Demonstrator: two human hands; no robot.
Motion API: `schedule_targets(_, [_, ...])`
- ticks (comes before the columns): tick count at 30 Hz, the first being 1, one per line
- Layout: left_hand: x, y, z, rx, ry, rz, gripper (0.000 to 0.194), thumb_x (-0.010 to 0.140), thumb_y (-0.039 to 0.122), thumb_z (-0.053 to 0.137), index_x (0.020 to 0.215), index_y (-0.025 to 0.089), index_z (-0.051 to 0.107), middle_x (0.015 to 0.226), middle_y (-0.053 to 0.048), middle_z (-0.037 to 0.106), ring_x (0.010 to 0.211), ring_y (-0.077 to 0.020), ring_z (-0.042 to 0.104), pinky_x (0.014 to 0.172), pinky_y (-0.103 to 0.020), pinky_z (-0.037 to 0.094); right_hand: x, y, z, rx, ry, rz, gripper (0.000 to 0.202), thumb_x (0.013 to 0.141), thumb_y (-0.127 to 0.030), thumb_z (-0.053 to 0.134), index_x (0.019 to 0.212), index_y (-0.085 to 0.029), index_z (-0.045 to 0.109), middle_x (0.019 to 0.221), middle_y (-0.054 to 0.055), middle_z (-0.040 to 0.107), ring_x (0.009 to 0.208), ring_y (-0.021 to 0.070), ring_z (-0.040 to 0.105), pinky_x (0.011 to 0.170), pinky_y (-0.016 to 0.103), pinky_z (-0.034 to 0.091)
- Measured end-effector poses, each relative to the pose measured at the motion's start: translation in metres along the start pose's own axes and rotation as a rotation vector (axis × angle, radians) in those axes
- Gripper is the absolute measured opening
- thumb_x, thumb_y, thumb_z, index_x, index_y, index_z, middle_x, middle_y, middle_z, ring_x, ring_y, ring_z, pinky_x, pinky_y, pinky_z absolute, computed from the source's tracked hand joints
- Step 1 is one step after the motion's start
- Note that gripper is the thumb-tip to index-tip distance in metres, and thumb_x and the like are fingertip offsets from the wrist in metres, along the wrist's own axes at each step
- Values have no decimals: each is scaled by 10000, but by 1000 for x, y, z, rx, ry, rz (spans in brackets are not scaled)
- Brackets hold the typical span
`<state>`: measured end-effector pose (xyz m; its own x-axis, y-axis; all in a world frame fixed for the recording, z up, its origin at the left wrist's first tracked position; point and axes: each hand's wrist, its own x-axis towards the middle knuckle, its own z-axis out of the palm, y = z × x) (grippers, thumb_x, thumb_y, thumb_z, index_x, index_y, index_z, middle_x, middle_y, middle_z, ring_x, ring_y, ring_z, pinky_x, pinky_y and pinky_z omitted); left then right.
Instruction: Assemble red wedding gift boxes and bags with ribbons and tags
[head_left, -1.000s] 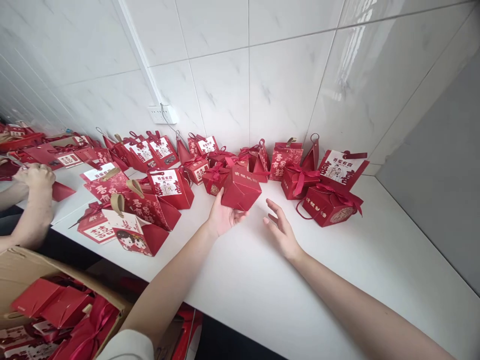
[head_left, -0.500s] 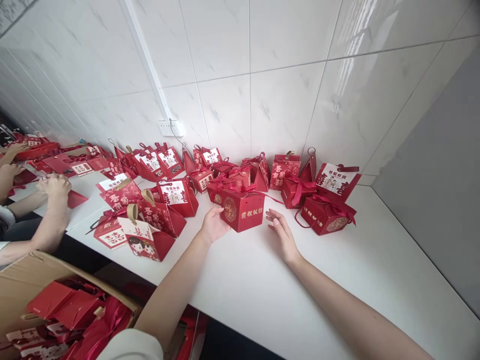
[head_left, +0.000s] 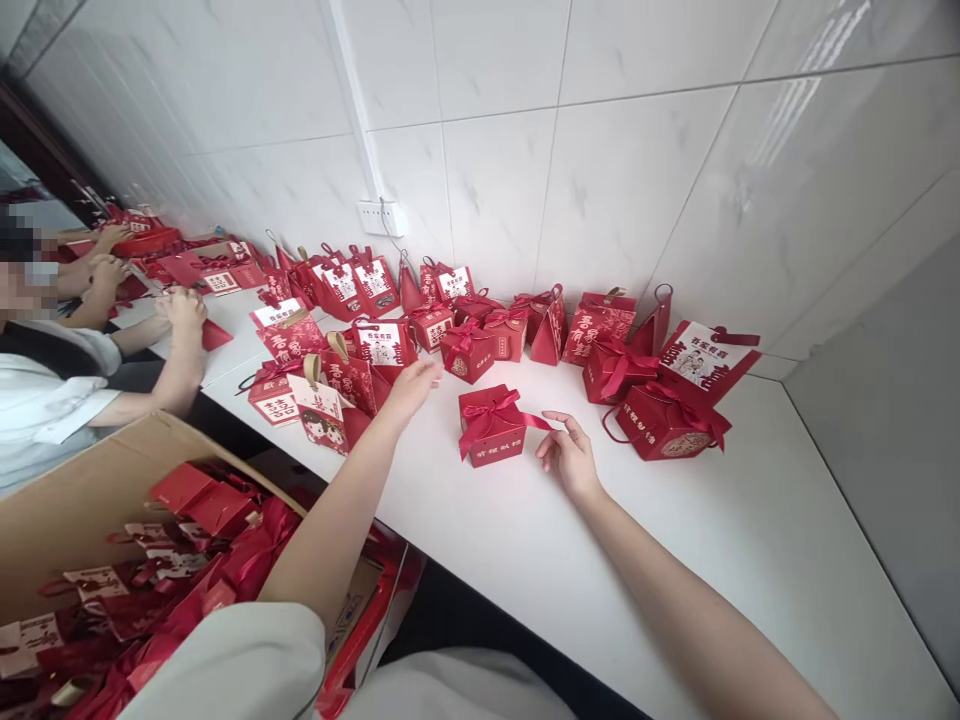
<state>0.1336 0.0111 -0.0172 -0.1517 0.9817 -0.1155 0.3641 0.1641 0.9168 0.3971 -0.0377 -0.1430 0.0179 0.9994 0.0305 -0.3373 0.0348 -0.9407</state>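
- Your right hand (head_left: 570,458) rests on the white counter (head_left: 750,540) just beside the red gift box (head_left: 493,427), fingers loosely curled and apart, gripping nothing; the fingertips sit right at the loose tail of the box's ribbon, though actual contact there is hard to make out.
- That ribbon-tied red gift box stands upright on the counter, alone in front of the others, between your two hands.
- Your left hand (head_left: 413,383) hovers open to the left of the box, clear of it, holding nothing, close to the tall red bags with tan handles (head_left: 334,375).
- Behind the box, a row of red boxes and bags (head_left: 540,325) lines the tiled wall (head_left: 600,150), with a hexagonal red box (head_left: 670,425) off to the right.
- Down at lower left, a cardboard carton (head_left: 97,480) holds more red packaging.
- Far left, another person's hands (head_left: 180,305) work at the same counter.
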Motion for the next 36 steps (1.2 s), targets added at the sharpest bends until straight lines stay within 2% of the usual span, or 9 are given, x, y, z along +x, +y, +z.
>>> schedule_targets(3, [-11,26,11,254,-65,-19,515,690,639,640,920,180,674,949,-117,721,901,-308,676,836,-400,474,7,1,-5,60,79,-12,265,808,-297,488,1061,-227,525,601,-52,651,418,127,534,549,293,486])
schedule_targets(6, [-19,36,24,646,-241,44,618,624,622,703,1047,173,679,1034,-124,716,982,-338,662,826,-376,491,10,-2,-7,103,105,-15,276,863,-414,494,1070,-236,534,792,3,717,670,169,670,738,349,529])
schedule_targets(11, [-9,30,35,675,-280,156,661,809,395,572,1427,218,419,1272,-106,635,1123,-243,628,897,-311,498,-8,-12,2,31,-244,-70,577,882,-592,530,1384,-325,433,1459,60,496,1333,257,470,1099,484,334])
schedule_targets(15, [-5,37,45,681,-214,133,706,850,527,487,1463,205,352,1467,-137,467,1315,-298,487,1052,-395,403,-21,-12,10,-52,-348,-154,577,958,-540,441,1473,-336,283,1352,64,583,1178,243,593,1125,515,281])
schedule_targets(20, [-21,53,56,1003,-274,136,1278,541,681,732,1546,220,92,1579,-227,204,1438,-432,228,1122,-622,179,-9,-4,7,-56,-202,-68,488,933,-515,502,1359,-296,408,1233,71,593,931,207,661,936,438,478])
schedule_targets(26, [-14,43,41,1038,-276,218,1358,497,742,717,1551,219,37,1551,-226,259,1396,-443,299,1109,-596,228,5,10,0,36,27,-24,377,868,-474,605,1192,-304,513,1215,39,535,903,174,643,766,348,534])
schedule_targets(30, [-6,38,28,966,-478,244,1265,492,730,728,1507,164,228,1530,-188,328,1357,-372,388,1069,-420,366,5,14,0,21,56,-19,359,833,-435,647,1140,-290,531,1213,35,518,906,173,641,744,341,533])
schedule_targets(33, [-21,36,18,926,-617,297,1069,503,688,746,1386,189,410,1391,-128,499,1240,-314,509,991,-346,431,3,15,-1,-26,25,-22,383,812,-410,675,1146,-285,535,1205,35,533,889,171,643,745,338,524])
schedule_targets(36, [-57,35,-1,911,-611,317,925,517,637,762,1291,213,485,1255,-98,578,1119,-299,580,920,-348,467,-1,15,-3,-93,14,-30,383,824,-399,664,1166,-285,536,1216,41,540,883,174,647,740,340,522])
